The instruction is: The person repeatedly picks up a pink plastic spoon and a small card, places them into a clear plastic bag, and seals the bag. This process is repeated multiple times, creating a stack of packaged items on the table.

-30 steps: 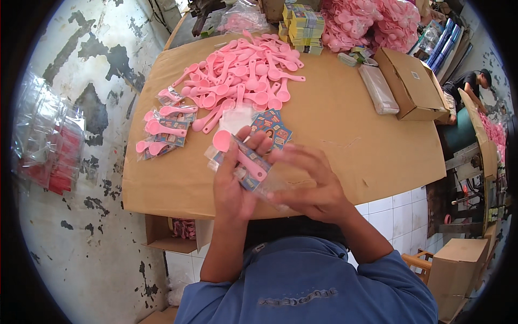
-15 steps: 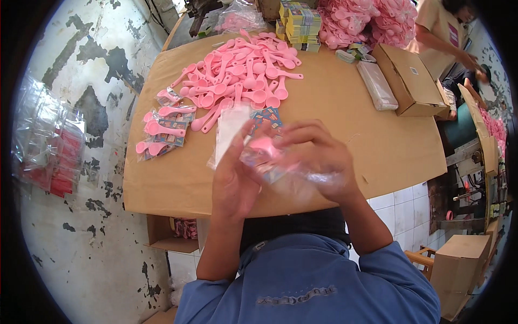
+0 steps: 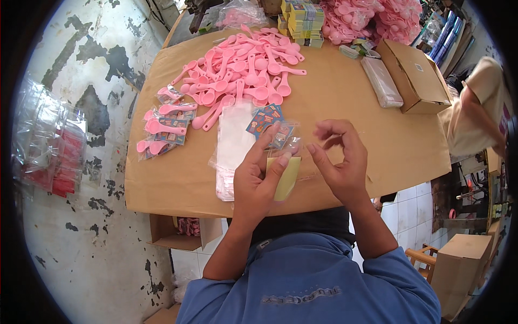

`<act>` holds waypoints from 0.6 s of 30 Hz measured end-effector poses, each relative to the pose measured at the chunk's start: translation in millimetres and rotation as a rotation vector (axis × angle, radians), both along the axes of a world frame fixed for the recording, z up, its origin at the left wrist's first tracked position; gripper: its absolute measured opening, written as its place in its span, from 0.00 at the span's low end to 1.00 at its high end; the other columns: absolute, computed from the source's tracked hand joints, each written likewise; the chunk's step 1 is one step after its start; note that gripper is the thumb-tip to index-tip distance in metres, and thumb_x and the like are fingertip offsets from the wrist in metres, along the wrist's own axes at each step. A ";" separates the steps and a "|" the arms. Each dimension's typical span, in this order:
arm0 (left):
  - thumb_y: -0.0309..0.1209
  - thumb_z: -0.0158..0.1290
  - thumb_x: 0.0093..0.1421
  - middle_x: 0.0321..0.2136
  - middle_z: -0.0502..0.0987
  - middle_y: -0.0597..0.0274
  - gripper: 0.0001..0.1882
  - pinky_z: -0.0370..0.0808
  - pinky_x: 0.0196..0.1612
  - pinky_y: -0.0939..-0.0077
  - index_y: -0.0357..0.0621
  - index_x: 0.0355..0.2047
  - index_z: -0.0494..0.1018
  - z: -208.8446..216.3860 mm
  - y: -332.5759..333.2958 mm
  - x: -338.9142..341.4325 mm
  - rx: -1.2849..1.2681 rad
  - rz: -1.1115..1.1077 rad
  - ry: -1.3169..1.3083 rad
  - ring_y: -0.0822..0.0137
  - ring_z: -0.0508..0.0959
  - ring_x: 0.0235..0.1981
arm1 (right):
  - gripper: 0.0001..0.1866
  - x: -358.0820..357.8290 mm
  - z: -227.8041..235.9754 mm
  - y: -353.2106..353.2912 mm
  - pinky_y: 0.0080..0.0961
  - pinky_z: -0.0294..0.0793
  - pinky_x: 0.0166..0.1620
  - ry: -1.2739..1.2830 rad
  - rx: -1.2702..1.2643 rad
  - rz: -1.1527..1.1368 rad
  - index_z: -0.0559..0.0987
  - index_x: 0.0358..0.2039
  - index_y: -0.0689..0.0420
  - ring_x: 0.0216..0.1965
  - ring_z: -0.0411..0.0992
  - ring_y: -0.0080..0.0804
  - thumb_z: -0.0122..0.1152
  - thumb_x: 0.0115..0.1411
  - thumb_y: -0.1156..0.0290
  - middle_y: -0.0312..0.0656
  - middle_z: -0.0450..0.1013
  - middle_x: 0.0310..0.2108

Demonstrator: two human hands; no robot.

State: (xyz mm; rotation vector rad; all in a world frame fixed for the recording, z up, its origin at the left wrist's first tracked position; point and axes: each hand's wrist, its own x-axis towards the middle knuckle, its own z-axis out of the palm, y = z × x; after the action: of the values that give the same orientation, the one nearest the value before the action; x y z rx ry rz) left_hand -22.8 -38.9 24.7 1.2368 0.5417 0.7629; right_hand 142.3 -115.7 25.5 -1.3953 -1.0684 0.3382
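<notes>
My left hand (image 3: pixel 256 179) pinches a clear plastic bag (image 3: pixel 292 144) between thumb and fingers, above the near part of the table. Against the bag, a pale yellow-green card (image 3: pixel 286 178) shows below the thumb; whether a spoon is in it I cannot tell. Just right of the bag, my right hand (image 3: pixel 346 162) is raised with its fingers curved apart, holding nothing. Beyond my left hand lie blue printed cards (image 3: pixel 264 119) and a stack of clear and white plastic bags (image 3: pixel 233 135). A large heap of pink measuring spoons (image 3: pixel 237 67) spreads behind them.
Packed pink spoons (image 3: pixel 167 129) lie at the left. Bundled yellow cards (image 3: pixel 303 21) and bagged pink spoons (image 3: pixel 353 19) stand at the back. A clear-wrapped pack (image 3: pixel 381 81) sits beside a cardboard box (image 3: pixel 413 78) at the right, near another person (image 3: pixel 480 110).
My right hand has come off the bag and moved right. The bag, which showed a pink spoon, now shows its yellow-green card. The other person has moved nearer along the right.
</notes>
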 end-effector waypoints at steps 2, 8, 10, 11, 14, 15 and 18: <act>0.26 0.51 0.71 0.51 0.81 0.52 0.24 0.76 0.45 0.82 0.32 0.66 0.65 -0.5 -3.0 -1.8 0.061 0.004 0.034 0.78 0.79 0.42 | 0.19 3.4 15.6 8.4 0.34 0.74 0.45 -0.618 0.168 -0.102 0.80 0.47 0.57 0.41 0.75 0.38 0.71 0.54 0.76 0.41 0.77 0.40; 0.24 0.53 0.69 0.53 0.80 0.57 0.29 0.71 0.35 0.87 0.38 0.69 0.62 -16.1 -2.8 -0.8 0.386 0.103 -0.013 0.83 0.75 0.33 | 0.16 -8.9 14.9 26.7 0.37 0.72 0.44 -0.826 0.233 -0.161 0.83 0.39 0.56 0.43 0.74 0.41 0.73 0.47 0.77 0.37 0.77 0.41; 0.24 0.53 0.68 0.50 0.82 0.56 0.30 0.69 0.32 0.86 0.42 0.70 0.62 -11.2 -3.0 -5.8 0.392 0.075 0.046 0.84 0.71 0.29 | 0.16 -11.1 12.6 27.5 0.37 0.72 0.44 -0.833 0.244 -0.157 0.82 0.38 0.56 0.43 0.74 0.41 0.72 0.47 0.78 0.38 0.77 0.41; 0.24 0.54 0.67 0.50 0.82 0.56 0.31 0.68 0.31 0.85 0.43 0.70 0.62 -9.1 -3.5 -8.7 0.392 0.068 0.066 0.84 0.69 0.28 | 0.15 -12.4 12.0 27.4 0.37 0.72 0.44 -0.839 0.253 -0.161 0.82 0.37 0.56 0.43 0.74 0.42 0.72 0.47 0.78 0.38 0.78 0.41; 0.24 0.54 0.67 0.42 0.84 0.57 0.31 0.66 0.27 0.83 0.46 0.70 0.63 -0.1 -2.7 -16.3 0.441 0.058 0.134 0.83 0.64 0.24 | 0.13 -13.8 15.0 28.4 0.36 0.73 0.44 -0.718 0.219 -0.113 0.81 0.35 0.57 0.42 0.74 0.42 0.71 0.47 0.79 0.39 0.78 0.40; 0.22 0.52 0.68 0.53 0.78 0.52 0.31 0.71 0.40 0.80 0.39 0.70 0.60 6.8 -1.0 -21.1 0.435 -0.071 0.242 0.74 0.71 0.39 | 0.13 -12.1 16.1 28.8 0.36 0.73 0.44 -0.719 0.219 -0.113 0.81 0.35 0.57 0.42 0.74 0.42 0.71 0.47 0.79 0.39 0.78 0.40; 0.21 0.52 0.69 0.59 0.75 0.47 0.31 0.77 0.49 0.79 0.34 0.70 0.57 2.3 -2.7 -24.5 0.433 -0.163 0.290 0.66 0.81 0.50 | 0.12 -3.0 16.9 32.0 0.35 0.74 0.45 -0.555 0.197 -0.107 0.79 0.34 0.59 0.42 0.75 0.42 0.69 0.48 0.81 0.42 0.77 0.40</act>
State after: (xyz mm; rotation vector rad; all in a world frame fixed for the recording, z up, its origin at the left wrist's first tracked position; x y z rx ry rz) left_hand -47.3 -41.6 26.9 1.7886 0.5162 0.5813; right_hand 139.3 -83.7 42.5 -1.3929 -1.4238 -0.2472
